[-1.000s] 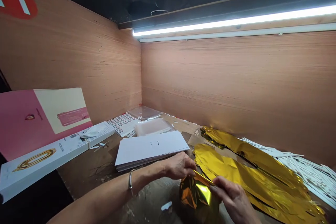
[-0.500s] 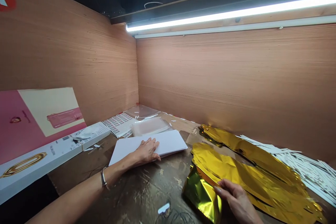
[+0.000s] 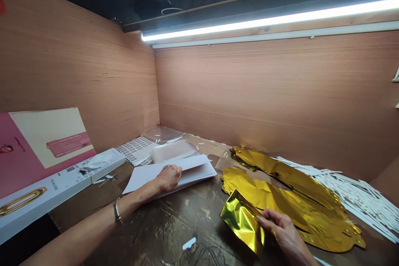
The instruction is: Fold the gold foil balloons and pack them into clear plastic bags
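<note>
My left hand point(image 3: 168, 178), with a bangle point(image 3: 116, 210) on its wrist, rests on a stack of white card sheets point(image 3: 193, 171) and holds the top sheet, which lifts and bends near the fingers. My right hand point(image 3: 282, 230) pinches the crumpled end of a gold foil balloon point(image 3: 241, 221). A pile of long gold foil balloons point(image 3: 274, 191) lies just beyond and beneath that hand. Under the foil, some of the pile is hidden.
White plastic sticks point(image 3: 349, 195) lie heaped at the right. At the back are printed label sheets point(image 3: 135, 149) and clear plastic bags point(image 3: 173, 151). A white box point(image 3: 59, 187) and pink printed card point(image 3: 40, 145) lie left. Wooden walls enclose the scarred dark tabletop point(image 3: 156, 232).
My left hand now lifts the top white sheet, which bends upward. My right hand has drawn the gold foil end slightly left and upward, and the view has turned slightly.
</note>
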The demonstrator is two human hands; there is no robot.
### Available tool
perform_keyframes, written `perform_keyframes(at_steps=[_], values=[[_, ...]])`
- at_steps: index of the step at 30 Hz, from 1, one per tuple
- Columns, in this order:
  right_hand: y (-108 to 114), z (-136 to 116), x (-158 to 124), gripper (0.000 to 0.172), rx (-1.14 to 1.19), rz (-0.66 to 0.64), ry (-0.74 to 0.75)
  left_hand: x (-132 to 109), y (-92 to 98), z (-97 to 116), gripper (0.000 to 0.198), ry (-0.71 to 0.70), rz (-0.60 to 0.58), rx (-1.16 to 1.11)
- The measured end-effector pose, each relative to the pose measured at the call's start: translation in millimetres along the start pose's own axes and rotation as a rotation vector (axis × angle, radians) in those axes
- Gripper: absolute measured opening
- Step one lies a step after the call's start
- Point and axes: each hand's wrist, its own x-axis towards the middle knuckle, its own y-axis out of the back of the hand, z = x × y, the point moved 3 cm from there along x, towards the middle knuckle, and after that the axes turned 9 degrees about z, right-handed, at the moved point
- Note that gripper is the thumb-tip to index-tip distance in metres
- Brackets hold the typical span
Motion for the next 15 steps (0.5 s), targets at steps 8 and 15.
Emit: perform_keyframes(at_steps=[8, 15], values=[[50.8, -58.9, -11.3, 0.031, 0.352, 0.116, -0.041, -4.9, 8.5, 76.5, 0.029, -0.466, 0.319, 0.166], [33.7, -39.7, 2.2, 0.025, 0.171, 0.000, -0.190, 0.0, -7.3, 146.6, 0.026, -0.639, 0.593, 0.019]])
